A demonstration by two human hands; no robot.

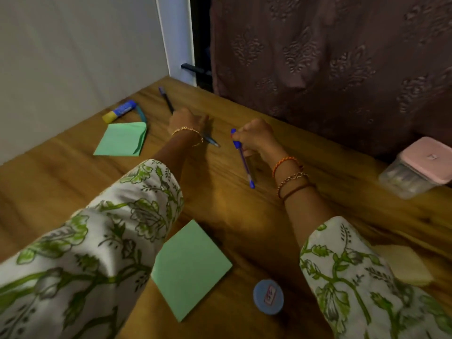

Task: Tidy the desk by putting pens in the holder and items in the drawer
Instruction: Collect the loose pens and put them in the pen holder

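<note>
Blue is the pen (pixel 243 159) that the right hand (pixel 256 140) is gripping in a closed fist, slanting above the wooden worktop (pixel 244 216). The left hand (pixel 187 122) is reaching onto a dark pen (pixel 166 100) and another pen (pixel 212 141) under the wrist — I cannot tell if its fingers are closing on either one. No holder or drawer is showing in this view. I am judging that the left hand could push a pen away and make it roll, because both are lying loose. A blue round lid (pixel 268 296) is carrying a small label, too blurred for reading.
</note>
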